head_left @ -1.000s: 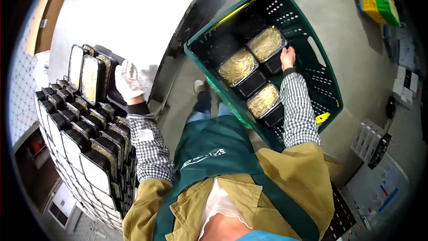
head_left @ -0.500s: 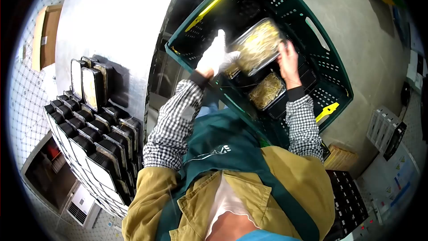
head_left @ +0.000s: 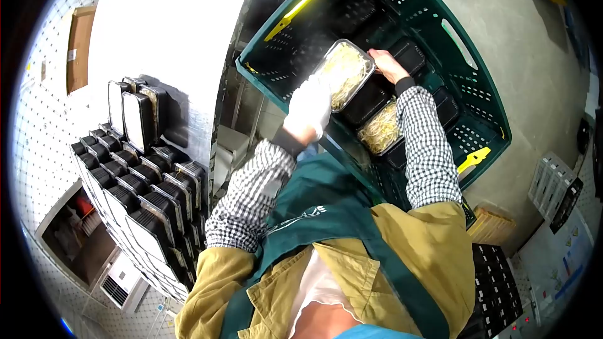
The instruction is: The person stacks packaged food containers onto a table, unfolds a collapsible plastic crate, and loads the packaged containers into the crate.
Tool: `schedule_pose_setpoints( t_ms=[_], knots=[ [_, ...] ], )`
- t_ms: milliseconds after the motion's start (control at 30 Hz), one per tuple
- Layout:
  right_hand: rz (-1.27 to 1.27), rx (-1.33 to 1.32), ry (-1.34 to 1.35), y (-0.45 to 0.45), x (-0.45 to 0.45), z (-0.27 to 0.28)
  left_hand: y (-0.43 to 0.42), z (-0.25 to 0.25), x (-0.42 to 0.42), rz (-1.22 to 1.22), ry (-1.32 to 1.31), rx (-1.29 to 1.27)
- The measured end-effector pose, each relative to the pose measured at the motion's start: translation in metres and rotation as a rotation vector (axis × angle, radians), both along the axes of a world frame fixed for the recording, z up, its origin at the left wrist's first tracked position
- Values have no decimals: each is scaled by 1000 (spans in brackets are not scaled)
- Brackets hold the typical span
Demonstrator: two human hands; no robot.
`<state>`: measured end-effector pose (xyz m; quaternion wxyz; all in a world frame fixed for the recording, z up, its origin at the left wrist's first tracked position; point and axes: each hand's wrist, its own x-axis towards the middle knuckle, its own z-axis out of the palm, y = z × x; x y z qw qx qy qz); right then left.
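Observation:
A black tray of bean sprouts with a clear cover (head_left: 345, 75) is inside the dark green crate (head_left: 496, 119). My left hand (head_left: 309, 108), in a white glove, closes on the tray's near left edge. At its far right corner, the bent fingers of my right hand (head_left: 387, 64) touch the rim, fingertips partly hidden. Just below lies another tray of bean sprouts (head_left: 379, 130), partly covered by my right forearm. Black trays (head_left: 408, 56) sit deeper in the crate, beyond my right hand.
Many black packs (head_left: 132, 176) stand in stacked rows on the metal table (head_left: 169, 19) to the left. Yellow handles (head_left: 474, 159) mark the crate's ends. A cardboard box (head_left: 80, 50) is at far left, and a grey crate (head_left: 554, 179) at right.
The tray of bean sprouts has moved left and turned more lengthwise. My left hand has closed on its near edge, while my right hand has shifted up and left along its rim.

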<state>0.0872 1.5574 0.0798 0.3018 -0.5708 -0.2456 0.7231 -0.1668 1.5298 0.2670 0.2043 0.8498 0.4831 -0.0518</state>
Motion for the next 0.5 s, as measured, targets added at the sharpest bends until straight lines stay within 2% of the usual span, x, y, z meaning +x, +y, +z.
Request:
schedule_pose_setpoints(
  t_ms=[67,100,200,267,300,333,367,400,467,500],
  knots=[
    [158,-10,-79,9,1,2,31,-1,16,47,203,-155],
    [135,-80,-88,11,-4,19,46,-19,22,96,249,-165],
    [259,43,-105,9,-11,25,91,-107,23,283,253,-326],
    [290,397,-191,2,-9,17,103,-72,25,14,289,-549],
    [294,477,-309,-6,-2,17,99,-65,24,31,228,-441],
    [296,561,-427,-11,-1,30,105,-72,24,-84,229,-482],
    [290,591,-527,-17,6,47,104,-79,20,-123,-17,-516],
    [353,464,-627,-18,11,89,105,-70,16,-149,-262,-541],
    [331,666,-770,-22,32,128,93,-29,26,-265,-398,-254],
    [273,685,-744,-23,38,157,89,-10,31,-268,-456,-198]
  ],
)
